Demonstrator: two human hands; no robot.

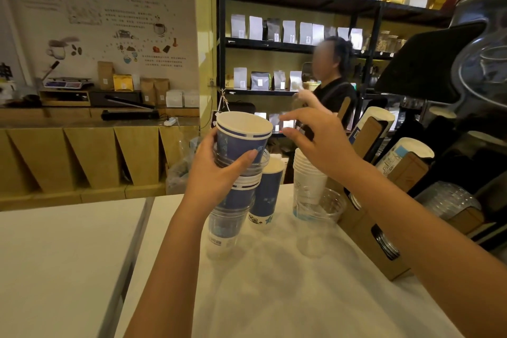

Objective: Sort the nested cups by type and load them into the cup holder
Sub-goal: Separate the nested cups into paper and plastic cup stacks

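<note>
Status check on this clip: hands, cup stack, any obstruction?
Left hand grips mixed nested stack, blue paper cup on top. Right hand open, raised beside that cup, not touching. Cardboard cup holder at right; path unobstructed.

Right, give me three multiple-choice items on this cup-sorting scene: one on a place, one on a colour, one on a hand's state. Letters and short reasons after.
1. Where does the cardboard cup holder stand?
A. at the table's right edge
B. on the floor
C. on the back shelf

2. What colour is the outside of the top paper cup in the mixed stack?
A. red
B. blue
C. green

3. What is the right hand doing?
A. gripping a clear cup
B. resting flat on the table
C. held open in the air, holding nothing

Answers:
1 A: the holder sits on the white table, right of the cups.
2 B: its wall is blue under a white rim, and the left hand grips the stack just below it.
3 C: its fingers are spread near the top cup's rim, around nothing.
</note>
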